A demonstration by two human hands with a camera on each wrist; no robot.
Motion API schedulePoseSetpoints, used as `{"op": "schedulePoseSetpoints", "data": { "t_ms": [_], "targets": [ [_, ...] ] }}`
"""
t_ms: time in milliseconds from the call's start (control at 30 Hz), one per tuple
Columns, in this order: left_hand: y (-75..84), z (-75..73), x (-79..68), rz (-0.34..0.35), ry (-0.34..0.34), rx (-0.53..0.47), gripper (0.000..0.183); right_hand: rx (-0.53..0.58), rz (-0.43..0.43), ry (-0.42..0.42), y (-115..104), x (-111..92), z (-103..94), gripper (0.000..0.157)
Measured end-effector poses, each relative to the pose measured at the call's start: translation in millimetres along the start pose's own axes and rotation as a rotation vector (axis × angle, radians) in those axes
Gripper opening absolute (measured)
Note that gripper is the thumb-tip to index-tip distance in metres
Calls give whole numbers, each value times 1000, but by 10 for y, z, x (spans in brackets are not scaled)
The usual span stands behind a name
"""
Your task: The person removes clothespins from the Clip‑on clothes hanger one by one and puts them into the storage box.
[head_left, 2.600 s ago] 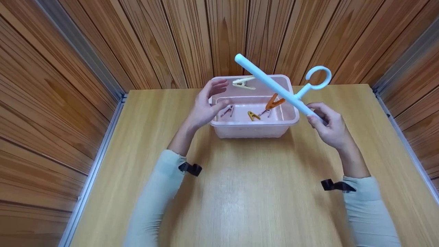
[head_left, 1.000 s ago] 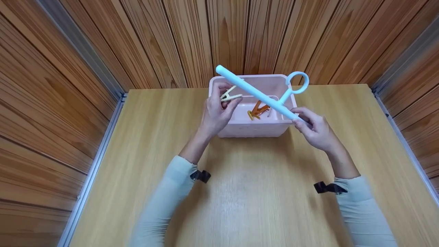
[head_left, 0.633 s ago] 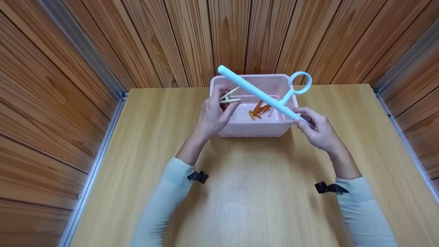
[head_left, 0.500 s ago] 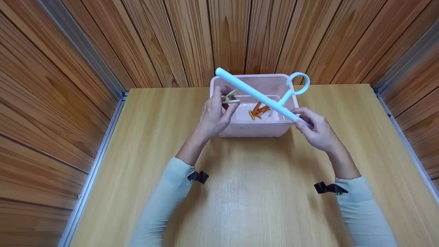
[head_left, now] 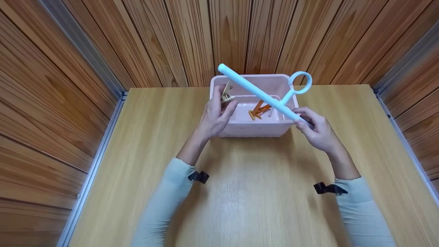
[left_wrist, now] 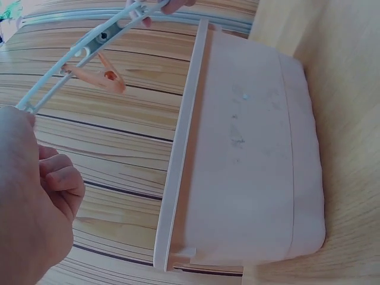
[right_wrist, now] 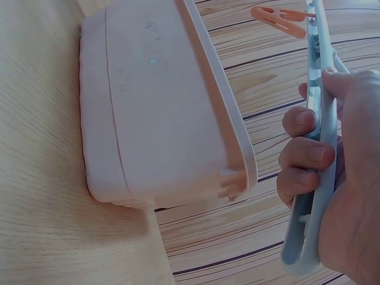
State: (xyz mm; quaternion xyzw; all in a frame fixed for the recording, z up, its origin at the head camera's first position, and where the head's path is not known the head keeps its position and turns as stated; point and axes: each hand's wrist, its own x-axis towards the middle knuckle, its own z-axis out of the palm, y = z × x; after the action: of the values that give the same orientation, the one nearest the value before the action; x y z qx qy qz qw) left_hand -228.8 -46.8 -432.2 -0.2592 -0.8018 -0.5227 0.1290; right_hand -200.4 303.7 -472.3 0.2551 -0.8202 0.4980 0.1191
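A light blue clip hanger with a ring hook slants over the pink bin. My right hand grips its lower right end, fingers curled round the bar in the right wrist view. My left hand holds a pale yellow clothespin between thumb and fingers, close below the hanger's upper left end. That clothespin is hidden in the left wrist view. An orange clothespin hangs from the underside of the hanger near its middle. A yellow clothespin lies inside the bin, partly overlapped by the orange one.
The bin stands at the back of the wooden table, near the plank wall. Grey metal rails run along the table's sides. A small black camera sits on each wrist.
My left hand has reached in and taken hold of the pale yellow clothespin that hung on the hanger. The clothespin has turned and drawn left into the hand. The hanger has shifted left.
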Motion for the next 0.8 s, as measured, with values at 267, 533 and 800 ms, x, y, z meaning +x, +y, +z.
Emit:
{"op": "schedulePoseSetpoints", "data": {
  "t_ms": [267,533,800],
  "targets": [
    [4,-10,14,27,37,-7,37,8,25,-13,-26,-6,16,27],
    [-6,-51,-8,-11,63,-62,35,18,1,-10,-22,-38,4,28],
    [-81,-106,-18,-72,55,-53,35,25,-55,14,0,-44,-51,26]
  ]
}}
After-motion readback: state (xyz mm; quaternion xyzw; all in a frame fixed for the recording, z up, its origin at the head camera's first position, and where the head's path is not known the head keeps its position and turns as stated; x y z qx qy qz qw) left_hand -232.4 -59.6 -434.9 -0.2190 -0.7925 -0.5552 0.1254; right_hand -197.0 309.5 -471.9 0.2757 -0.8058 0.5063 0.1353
